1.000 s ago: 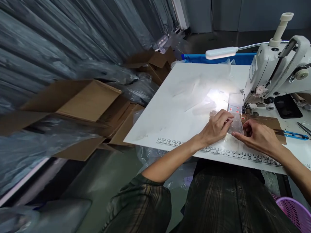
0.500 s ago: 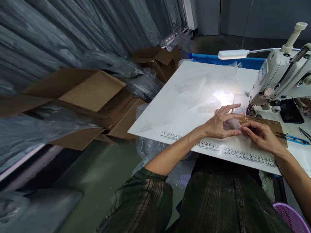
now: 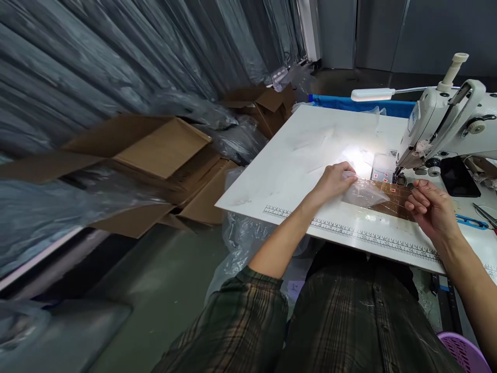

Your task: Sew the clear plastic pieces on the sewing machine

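Note:
Pinched between the fingers and thumb of my left hand (image 3: 334, 181) is the edge of a thin translucent sheet (image 3: 365, 195), either plastic or sheer fabric. The sheet spreads rightward over a brown flat piece (image 3: 396, 204) on the white table. My right hand (image 3: 434, 208) is closed with fingertips together, just right of the needle area of a white sewing machine (image 3: 421, 127). Whatever those fingertips hold is too small to make out. A metal plate with red marks (image 3: 379, 175) lies left of the presser foot.
A ruler strip (image 3: 365, 234) runs along the front edge of the white table (image 3: 272, 171). Blue thread snips (image 3: 471, 221) and a black phone (image 3: 460, 176) lie at right. A lamp (image 3: 373, 94) overhangs the back. Open cardboard boxes (image 3: 163, 147) stand left; a purple basket (image 3: 462, 349) sits below.
My hands were close together at the sheet's edge and are now apart. The left moved left and up, its fingers closing on the sheet. The right moved right and up.

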### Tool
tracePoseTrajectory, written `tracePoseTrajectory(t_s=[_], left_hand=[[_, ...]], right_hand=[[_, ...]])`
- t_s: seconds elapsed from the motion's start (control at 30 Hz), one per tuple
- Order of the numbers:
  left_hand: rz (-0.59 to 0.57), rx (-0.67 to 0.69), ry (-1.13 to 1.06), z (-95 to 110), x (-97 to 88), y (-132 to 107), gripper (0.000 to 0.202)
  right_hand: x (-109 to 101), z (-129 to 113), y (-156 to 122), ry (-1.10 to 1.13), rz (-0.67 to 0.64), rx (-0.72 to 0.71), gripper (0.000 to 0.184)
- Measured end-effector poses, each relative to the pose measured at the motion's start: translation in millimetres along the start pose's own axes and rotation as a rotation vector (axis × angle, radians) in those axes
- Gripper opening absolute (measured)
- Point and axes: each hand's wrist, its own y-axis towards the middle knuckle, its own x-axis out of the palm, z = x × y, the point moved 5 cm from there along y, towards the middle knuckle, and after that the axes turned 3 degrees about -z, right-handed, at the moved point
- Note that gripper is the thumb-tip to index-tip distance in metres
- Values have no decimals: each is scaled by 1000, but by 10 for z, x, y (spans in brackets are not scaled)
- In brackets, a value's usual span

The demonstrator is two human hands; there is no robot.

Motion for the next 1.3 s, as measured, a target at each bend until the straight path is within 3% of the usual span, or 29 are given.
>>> tracePoseTrajectory(t_s=[0.1,0.2,0.33,0.47,0.57,0.7,0.87,1.07,1.3], left_hand=[[40,101,114,-61,10,29,3],[91,227,254,-86,58,37,8],[221,556,366,91,221,-50,19],[1,846,233,352,588,-242,47],[-74,860,251,453,748,-344,54],[-82,772,352,428,793,-335,22],[-72,710,399,326,789,-260,23],[-81,800,346,332,812,-271,23],[-141,857,301,387,842,-320,21]], right_hand=[[-65,-4,-8,-57,82,-65,32],[-84,9,12,-110,81,-68,29],[-46,24,28,-89,73,-47,34],[-1,7,23,-30,57,-81,37],[13,-33,3,24,48,-112,37],[41,-85,-33,26,63,-103,44],[111,-104,-119,-117,95,-90,38],[119,-118,-394,-202,81,-26,33],[84,-73,-563,-85,77,148,24]])
